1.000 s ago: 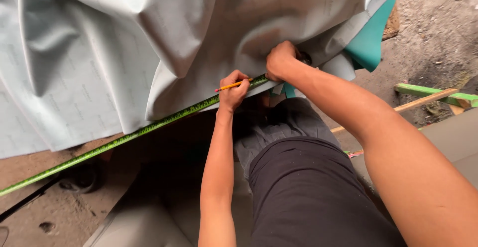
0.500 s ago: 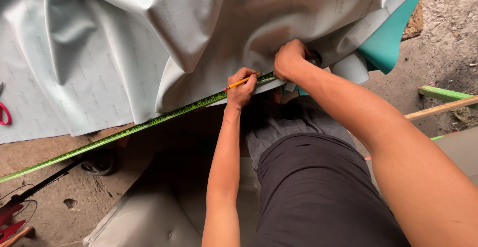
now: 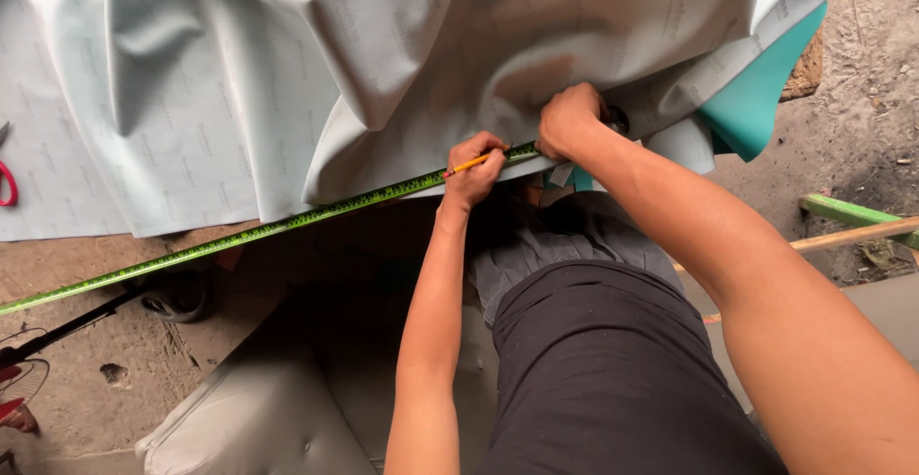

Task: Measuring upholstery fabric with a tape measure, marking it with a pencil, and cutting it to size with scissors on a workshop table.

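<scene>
Pinching a yellow pencil [image 3: 469, 163], the left hand [image 3: 472, 173] is closed around it, fingers curled tight, knuckles resting against the edge of the pale grey sheet [image 3: 239, 101]. The pencil's long axis runs nearly level, rising slightly to the right; its reddish end pokes out to the left of the fingers, and its other end lies toward the right hand, over the tape [image 3: 287, 221].

The right hand [image 3: 570, 121] is a closed fist pressed down on the sheet just to the right of the left hand, the two hands close but apart. It appears to pin the tape's near end; whether the fingers actually clasp the tape cannot be told, since they are folded under.

The green tape lies stretched along the sheet's lower edge, its long axis slanting from the right hand down to the lower left, out to the frame's left border. A teal layer [image 3: 766, 92] shows beneath the sheet at right.
</scene>
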